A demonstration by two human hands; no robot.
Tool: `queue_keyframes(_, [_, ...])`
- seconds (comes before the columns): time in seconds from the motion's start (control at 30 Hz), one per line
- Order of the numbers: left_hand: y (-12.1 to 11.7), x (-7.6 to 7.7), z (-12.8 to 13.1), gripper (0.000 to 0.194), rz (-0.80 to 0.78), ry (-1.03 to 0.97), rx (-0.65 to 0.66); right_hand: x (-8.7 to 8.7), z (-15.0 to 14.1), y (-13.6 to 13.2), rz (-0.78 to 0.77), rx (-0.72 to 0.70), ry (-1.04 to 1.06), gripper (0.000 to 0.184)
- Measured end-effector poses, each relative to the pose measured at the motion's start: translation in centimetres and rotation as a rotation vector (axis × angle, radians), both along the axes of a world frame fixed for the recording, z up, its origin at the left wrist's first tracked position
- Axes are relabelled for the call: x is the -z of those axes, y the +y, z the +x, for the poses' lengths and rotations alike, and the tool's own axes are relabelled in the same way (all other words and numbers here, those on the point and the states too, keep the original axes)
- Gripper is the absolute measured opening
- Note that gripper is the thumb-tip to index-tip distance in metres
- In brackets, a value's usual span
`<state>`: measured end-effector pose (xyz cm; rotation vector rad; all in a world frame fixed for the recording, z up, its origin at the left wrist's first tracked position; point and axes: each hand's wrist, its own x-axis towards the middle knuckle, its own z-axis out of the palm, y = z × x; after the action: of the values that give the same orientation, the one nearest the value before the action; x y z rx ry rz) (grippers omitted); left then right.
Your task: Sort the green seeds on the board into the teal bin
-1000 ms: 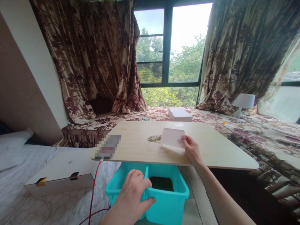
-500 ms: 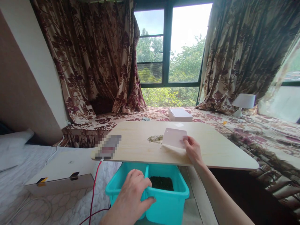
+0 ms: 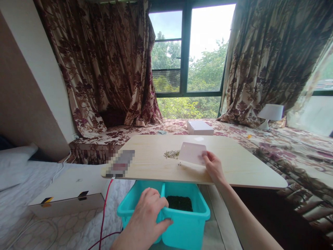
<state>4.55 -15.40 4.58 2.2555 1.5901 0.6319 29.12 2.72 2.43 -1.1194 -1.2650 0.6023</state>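
My right hand pinches the right edge of a thin, whitish plastic scraper, held tilted over the pale wooden tabletop. The scraper's left edge meets a small heap of greenish-brown grains, which look like seeds or beans, and hides part of it. A few loose grains lie just below that edge. Nearer to me, my left hand is closed over the front rim of a turquoise two-part bin, thumb outside. Dark green granular stuff lies in the bin's right compartment. My hand covers much of the left compartment.
A blurred-out flat device lies at the table's left end, with a red cable hanging from it. A white carton rests on the bed at left. Behind the table are a white box and a lamp.
My right hand and the scraper have shifted slightly left, further over the grains. My left hand and the bin have stayed in place.
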Motion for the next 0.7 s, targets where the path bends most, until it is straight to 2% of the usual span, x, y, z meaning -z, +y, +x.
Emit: queue_keyframes(0.7, [-0.2, 0.2, -0.2, 0.018, 0.03, 0.009, -0.027, -0.6, 1.1, -1.5, -0.113, 0.039, 0.015, 0.031])
